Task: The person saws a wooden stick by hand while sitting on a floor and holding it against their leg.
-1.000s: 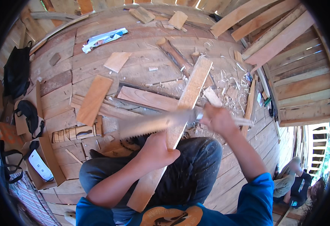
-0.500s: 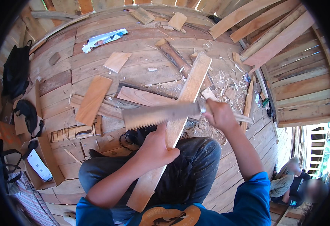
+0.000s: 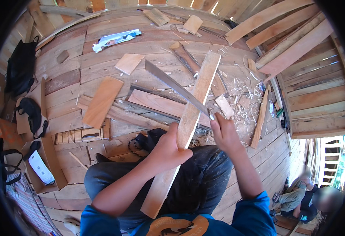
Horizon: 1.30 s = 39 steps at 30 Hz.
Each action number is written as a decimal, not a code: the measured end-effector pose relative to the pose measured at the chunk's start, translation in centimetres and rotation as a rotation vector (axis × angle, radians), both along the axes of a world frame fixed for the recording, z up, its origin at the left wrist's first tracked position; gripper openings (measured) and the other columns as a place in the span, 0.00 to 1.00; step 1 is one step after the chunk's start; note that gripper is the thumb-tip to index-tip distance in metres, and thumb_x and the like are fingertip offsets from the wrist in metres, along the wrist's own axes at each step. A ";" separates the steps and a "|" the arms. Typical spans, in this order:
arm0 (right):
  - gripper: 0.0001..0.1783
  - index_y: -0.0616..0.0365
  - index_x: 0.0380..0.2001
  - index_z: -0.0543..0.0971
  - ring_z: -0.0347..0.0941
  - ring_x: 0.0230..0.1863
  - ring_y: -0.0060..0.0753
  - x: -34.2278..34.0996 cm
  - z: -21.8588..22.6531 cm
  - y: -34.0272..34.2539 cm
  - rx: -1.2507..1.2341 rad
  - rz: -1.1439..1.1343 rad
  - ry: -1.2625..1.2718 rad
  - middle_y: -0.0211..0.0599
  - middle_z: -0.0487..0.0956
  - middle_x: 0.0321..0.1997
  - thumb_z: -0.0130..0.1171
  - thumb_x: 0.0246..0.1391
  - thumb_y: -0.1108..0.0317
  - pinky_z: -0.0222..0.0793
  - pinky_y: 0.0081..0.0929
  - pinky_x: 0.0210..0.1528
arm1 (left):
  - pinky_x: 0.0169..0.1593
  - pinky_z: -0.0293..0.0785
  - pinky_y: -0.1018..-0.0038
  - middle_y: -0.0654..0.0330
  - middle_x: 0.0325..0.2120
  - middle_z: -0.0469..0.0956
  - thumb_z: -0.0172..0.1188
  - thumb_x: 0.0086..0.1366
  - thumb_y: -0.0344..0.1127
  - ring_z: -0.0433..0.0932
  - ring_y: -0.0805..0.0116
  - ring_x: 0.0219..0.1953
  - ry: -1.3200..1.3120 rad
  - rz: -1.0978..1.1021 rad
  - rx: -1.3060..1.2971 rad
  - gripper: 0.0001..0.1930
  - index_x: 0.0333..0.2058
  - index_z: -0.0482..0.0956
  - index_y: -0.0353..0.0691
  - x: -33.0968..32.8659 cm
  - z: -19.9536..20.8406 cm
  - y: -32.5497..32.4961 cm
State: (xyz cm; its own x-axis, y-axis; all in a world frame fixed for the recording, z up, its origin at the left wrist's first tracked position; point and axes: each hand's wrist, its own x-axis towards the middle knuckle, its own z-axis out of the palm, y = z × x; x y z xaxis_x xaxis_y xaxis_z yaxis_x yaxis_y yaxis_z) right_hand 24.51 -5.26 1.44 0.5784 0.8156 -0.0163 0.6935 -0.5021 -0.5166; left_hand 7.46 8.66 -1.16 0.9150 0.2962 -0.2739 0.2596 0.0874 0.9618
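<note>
My left hand (image 3: pixel 170 149) is closed round a long light wooden board (image 3: pixel 198 103), which slants from my lap up over the floor. In my right hand (image 3: pixel 224 133) is the handle of a hand saw, mostly hidden by my fingers. The toothed saw blade (image 3: pixel 172 83) crosses over the board and points up to the left. Its flat side is turned partly edge-on; whether the teeth touch the wood I cannot tell. Beneath the blade, a pinkish plank (image 3: pixel 154 103) lies on the floor.
Wood shavings (image 3: pixel 239 92) lie thick at the right. Flat board pieces (image 3: pixel 102 102) and a bark-edged strip (image 3: pixel 184 57) are scattered ahead. A cardboard box (image 3: pixel 46 167) stands at the left. Long planks (image 3: pixel 298 47) lean at the upper right. Another person (image 3: pixel 298 196) sits at the lower right.
The saw blade has swung from nearly level to slanting up leftward, and turned more edge-on. My right hand has lowered slightly. The board stays in my left hand.
</note>
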 end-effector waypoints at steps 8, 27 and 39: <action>0.21 0.68 0.33 0.76 0.72 0.21 0.40 -3.8 1.2 2.3 0.073 -0.042 0.305 0.51 0.72 0.18 0.60 0.54 0.55 0.66 0.33 0.27 | 0.47 0.71 0.66 0.42 0.41 0.73 0.63 0.48 0.30 0.75 0.53 0.46 -0.046 -0.065 0.066 0.34 0.52 0.58 0.28 0.2 -0.9 -0.2; 0.20 0.64 0.16 0.70 0.54 0.18 0.15 -2.2 4.0 -2.9 0.342 -0.620 0.106 0.24 0.63 0.12 0.62 0.54 0.62 0.50 0.24 0.19 | 0.48 0.73 0.63 0.36 0.39 0.77 0.62 0.50 0.65 0.78 0.45 0.44 0.083 -0.387 0.220 0.44 0.50 0.66 0.28 -0.9 -0.2 -3.9; 0.26 0.63 0.22 0.72 0.68 0.17 0.44 -5.7 4.9 -7.4 0.088 -0.217 0.037 0.45 0.68 0.13 0.51 0.59 0.48 0.62 0.38 0.23 | 0.34 0.69 0.61 0.44 0.22 0.72 0.43 0.71 0.49 0.73 0.47 0.29 -0.167 0.024 0.117 0.23 0.35 0.72 0.30 -0.5 -0.9 -3.7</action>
